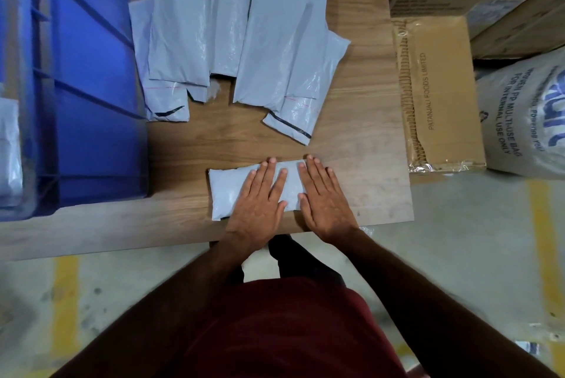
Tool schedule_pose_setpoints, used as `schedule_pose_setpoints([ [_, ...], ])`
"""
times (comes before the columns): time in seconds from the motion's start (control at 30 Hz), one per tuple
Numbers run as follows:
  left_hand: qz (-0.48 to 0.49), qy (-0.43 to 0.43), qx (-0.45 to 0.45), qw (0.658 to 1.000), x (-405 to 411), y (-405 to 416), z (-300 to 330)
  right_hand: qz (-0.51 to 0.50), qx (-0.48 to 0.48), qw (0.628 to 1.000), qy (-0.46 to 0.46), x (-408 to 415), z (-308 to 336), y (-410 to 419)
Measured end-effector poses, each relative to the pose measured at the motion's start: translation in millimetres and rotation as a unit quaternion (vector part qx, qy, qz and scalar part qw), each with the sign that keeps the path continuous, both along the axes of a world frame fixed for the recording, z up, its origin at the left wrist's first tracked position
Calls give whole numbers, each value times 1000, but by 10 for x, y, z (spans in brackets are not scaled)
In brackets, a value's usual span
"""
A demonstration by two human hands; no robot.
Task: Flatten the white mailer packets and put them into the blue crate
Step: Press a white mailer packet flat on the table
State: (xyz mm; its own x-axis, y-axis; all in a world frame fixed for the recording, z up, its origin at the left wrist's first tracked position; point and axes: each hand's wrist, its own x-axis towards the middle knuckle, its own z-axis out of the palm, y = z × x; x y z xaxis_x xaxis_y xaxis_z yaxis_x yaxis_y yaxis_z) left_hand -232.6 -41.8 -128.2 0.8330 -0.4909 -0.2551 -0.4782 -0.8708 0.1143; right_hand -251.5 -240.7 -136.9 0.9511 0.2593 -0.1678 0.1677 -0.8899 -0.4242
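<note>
now both hands (258,197) (324,197) flat, fingers straight, pressing packet (227,191).

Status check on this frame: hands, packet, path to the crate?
Left hand, right hand flat on packet. Blue crate left. Nothing in between.

Mailer packets (244,41): white, some with black strips. Crate (91,87): blue. Table (351,133): brown woodgrain. Floor lines (547,255): apparently yellow.
</note>
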Motion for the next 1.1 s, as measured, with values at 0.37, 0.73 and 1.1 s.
schedule_pose_setpoints([
  [0.37, 89, -31, -17, 995, 17, 258, 185, 4, 21, 999, -28, 45, 132, 256],
  [0.73, 82, -9, 12, 997, 41, 312, 135, 14, -56, 998, -11, 82, 89, 450],
  [1.1, 129, -23, -35, 991, -116, 605, 57, 83, -47, 995, -40, 119, 64, 686],
])
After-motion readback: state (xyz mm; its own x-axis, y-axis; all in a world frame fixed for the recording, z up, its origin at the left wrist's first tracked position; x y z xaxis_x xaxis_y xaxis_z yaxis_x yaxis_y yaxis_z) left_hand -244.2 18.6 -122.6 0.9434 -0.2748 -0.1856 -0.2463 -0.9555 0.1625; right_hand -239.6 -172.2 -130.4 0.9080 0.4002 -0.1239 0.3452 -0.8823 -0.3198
